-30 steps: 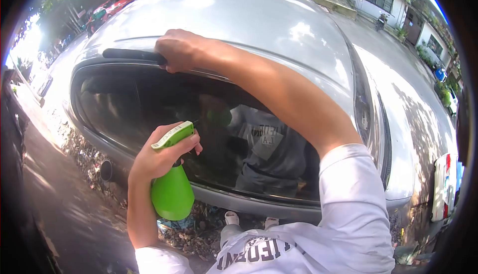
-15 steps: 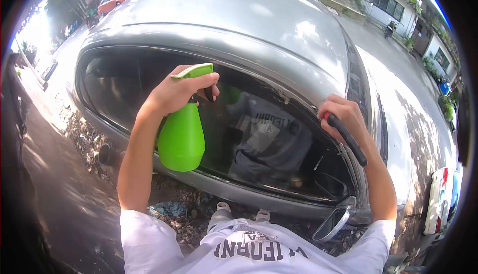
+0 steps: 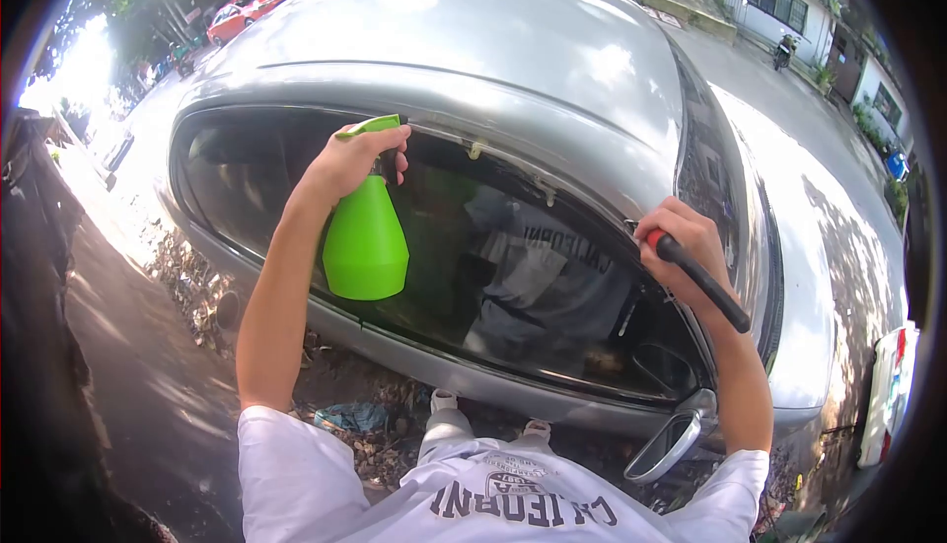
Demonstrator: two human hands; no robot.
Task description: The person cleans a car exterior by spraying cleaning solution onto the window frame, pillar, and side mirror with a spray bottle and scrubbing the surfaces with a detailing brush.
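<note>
My left hand (image 3: pixel 357 160) is wrapped round the neck and trigger of a bright green spray bottle (image 3: pixel 365 247), which hangs upright in front of the dark side window (image 3: pixel 444 277) of a silver car. In my right hand (image 3: pixel 683 237) is a tool with a black and red handle (image 3: pixel 705 282). That hand is by the front upper corner of the window, and the handle points down and to the right. The tool's working end is mostly hidden beyond my fingers. Pale residue (image 3: pixel 546 191) marks the window's upper edge.
The car's silver roof (image 3: pixel 444 30) spreads out beyond the window. Its side mirror (image 3: pixel 663 447) juts out low on the right. Below lies ground with leaf litter and a bluish crumpled sheet (image 3: pixel 352 417). A red car (image 3: pixel 249 12) and a parked motorcycle (image 3: pixel 784 52) stand farther off.
The spray bottle has risen slightly against the window. The tool's handle has swung a little farther right and reaches lower in view. The whole view has shifted slightly.
</note>
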